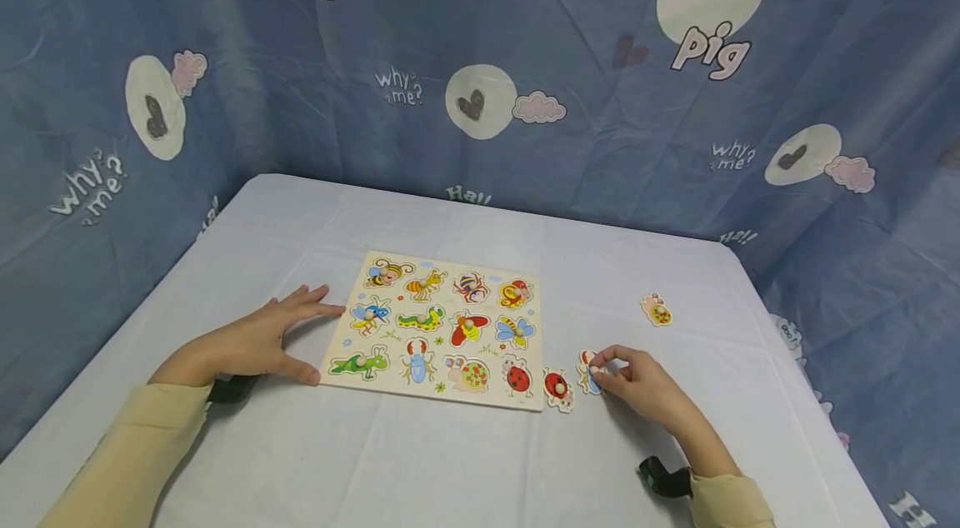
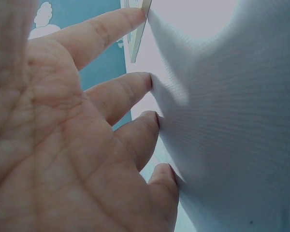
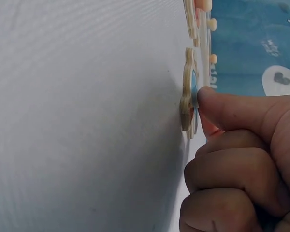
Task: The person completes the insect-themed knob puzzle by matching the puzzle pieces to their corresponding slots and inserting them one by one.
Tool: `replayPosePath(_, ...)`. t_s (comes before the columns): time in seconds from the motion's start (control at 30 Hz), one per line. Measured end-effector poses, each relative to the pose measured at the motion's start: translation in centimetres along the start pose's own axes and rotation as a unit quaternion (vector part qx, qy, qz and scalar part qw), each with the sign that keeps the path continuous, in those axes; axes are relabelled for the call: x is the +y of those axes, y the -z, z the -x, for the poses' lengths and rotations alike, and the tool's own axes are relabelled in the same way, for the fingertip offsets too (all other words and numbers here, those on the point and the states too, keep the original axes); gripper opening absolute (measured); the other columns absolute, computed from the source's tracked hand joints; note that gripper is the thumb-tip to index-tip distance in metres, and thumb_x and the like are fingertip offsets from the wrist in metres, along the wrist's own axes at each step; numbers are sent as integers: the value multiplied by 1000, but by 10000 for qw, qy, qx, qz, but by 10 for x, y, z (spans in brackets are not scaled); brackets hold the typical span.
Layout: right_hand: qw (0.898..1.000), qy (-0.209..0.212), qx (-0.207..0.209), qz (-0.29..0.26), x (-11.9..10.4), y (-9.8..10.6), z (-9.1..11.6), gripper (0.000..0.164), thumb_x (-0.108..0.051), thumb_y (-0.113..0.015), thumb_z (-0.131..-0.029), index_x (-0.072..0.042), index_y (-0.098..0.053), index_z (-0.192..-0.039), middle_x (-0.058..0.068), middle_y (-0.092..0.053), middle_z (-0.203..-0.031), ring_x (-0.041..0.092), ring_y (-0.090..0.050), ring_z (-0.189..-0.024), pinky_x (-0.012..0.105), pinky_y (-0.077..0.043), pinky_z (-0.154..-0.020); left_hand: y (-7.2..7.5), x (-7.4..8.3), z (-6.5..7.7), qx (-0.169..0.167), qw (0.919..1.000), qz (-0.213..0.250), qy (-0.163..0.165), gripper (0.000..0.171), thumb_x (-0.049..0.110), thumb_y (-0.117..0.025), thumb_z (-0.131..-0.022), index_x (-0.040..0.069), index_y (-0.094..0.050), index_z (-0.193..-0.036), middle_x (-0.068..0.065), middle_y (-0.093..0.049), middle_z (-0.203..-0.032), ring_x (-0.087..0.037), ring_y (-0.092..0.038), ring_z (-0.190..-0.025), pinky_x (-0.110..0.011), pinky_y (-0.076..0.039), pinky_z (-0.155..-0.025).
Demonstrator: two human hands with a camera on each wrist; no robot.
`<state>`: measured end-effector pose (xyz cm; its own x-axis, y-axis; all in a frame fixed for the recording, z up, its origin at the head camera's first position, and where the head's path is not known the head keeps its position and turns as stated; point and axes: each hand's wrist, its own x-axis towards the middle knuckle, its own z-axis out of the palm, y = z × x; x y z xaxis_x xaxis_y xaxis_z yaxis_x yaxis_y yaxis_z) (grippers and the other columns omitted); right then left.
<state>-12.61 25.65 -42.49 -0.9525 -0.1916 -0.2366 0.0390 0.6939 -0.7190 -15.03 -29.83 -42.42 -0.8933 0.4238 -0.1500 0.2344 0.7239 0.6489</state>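
A wooden insect puzzle board (image 1: pixel 431 345) lies flat on the table, with a small knob on most of its pictures. My left hand (image 1: pixel 266 336) is spread at its left side, the index finger at the left edge and the thumb at the near left corner. The left wrist view shows that index fingertip (image 2: pixel 135 18) against the board's edge. My right hand (image 1: pixel 645 386) pinches a blue and red stag beetle puzzle piece (image 1: pixel 585 370) between thumb and index finger. In the right wrist view the beetle piece (image 3: pixel 188 92) is edge-on, close over the cloth; its knob is hidden by the fingers.
A ladybug piece (image 1: pixel 557 389) with a red knob lies between the board's near right corner and the beetle piece. Farther right and back is a snail piece (image 1: pixel 657 310). White cloth (image 1: pixel 360 461) covers the table, and a blue printed curtain (image 1: pixel 585 170) hangs behind it.
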Motion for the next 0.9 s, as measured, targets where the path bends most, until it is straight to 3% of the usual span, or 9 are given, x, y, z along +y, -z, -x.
replayPosePath(0.23, 9998, 182, -75, 103, 2, -2, 0, 16, -12, -69, -103, -4, -67, -117, -7, -41, -58, 6, -30, -52, 20, -26, -51, 0, 2, 0, 16, 10000, 38, 0, 102, 42, -101, -66, 16, -57, -155, -29, -22, -176, -57, -5, -164, -84, -2, -124)
replayPosePath(0.5, 9997, 119, -60, 196, -1, 0, 0, 16, -12, -68, -103, -5, -67, -118, -7, -42, -59, 7, -32, -53, 21, -28, -52, 0, 0, 0, 15, 10000, 34, -48, 103, 41, -101, -66, 17, -57, -155, -30, -21, -176, -58, -4, -164, -85, -1, -124)
replayPosePath(0.9, 9993, 246, -146, 253, -22, 0, -3, 18, -15, -70, -103, -7, -67, -119, -6, -48, -61, 9, -37, -56, 22, -30, -53, -1, 2, 0, 5, 9999, 116, -15, 102, 41, -101, -66, 15, -58, -154, -31, -20, -176, -59, -4, -163, -85, -1, -124)
